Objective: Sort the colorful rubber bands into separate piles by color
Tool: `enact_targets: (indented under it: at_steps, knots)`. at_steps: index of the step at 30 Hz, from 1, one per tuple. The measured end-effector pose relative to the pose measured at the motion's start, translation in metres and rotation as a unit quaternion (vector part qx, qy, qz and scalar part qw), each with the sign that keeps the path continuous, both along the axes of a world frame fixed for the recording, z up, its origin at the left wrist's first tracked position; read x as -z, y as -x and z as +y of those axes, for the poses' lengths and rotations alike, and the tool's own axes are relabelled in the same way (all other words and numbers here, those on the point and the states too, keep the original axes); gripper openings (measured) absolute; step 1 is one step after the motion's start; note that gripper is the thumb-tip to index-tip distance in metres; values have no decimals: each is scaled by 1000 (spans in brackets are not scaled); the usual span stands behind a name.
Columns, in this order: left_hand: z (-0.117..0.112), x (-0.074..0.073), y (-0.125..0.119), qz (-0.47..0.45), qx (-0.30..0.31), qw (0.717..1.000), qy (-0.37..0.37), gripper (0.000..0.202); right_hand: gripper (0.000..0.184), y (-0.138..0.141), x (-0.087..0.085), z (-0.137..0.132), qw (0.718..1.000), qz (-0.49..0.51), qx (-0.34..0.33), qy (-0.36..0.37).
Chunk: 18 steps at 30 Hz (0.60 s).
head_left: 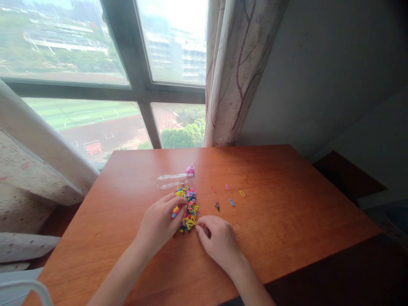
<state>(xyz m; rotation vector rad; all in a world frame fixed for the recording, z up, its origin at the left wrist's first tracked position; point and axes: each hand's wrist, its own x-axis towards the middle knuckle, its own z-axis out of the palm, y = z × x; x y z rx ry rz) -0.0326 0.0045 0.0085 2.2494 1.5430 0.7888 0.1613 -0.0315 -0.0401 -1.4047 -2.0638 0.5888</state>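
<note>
A heap of small colourful paper clips (188,208) lies on the wooden table (287,204). My left hand (159,223) rests on the heap's left side, fingers curled and touching the clips. My right hand (218,240) sits at the heap's lower right edge, fingertips pinched together at the clips; what they hold is too small to make out. A clear plastic bottle (174,179) with a pink cap lies on its side just behind the heap. Several single clips (231,202) lie spread out to the right of the heap.
A window (127,85) and a patterned curtain (239,72) stand behind the table. A cushioned seat edge (28,170) is at the left. A grey wall is at the right, with a dark wooden piece (347,174) beyond the table's right edge.
</note>
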Motion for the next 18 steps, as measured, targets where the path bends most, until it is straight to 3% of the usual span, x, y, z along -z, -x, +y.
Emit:
enact_targets:
  at_steps: [3, 8, 18]
  knots:
    - [-18, 11, 11, -27, -25, 999, 6, 17, 7, 1, -1, 0, 1000, -11, 16, 5]
    - [-39, 25, 11, -62, -20, 998, -5, 18, 9, 2, 1, 1, 999, -32, 13, -5]
    - [-43, 37, 9, -87, -4, 996, 18, 15, 11, 3, 3, 0, 999, -33, 7, -12]
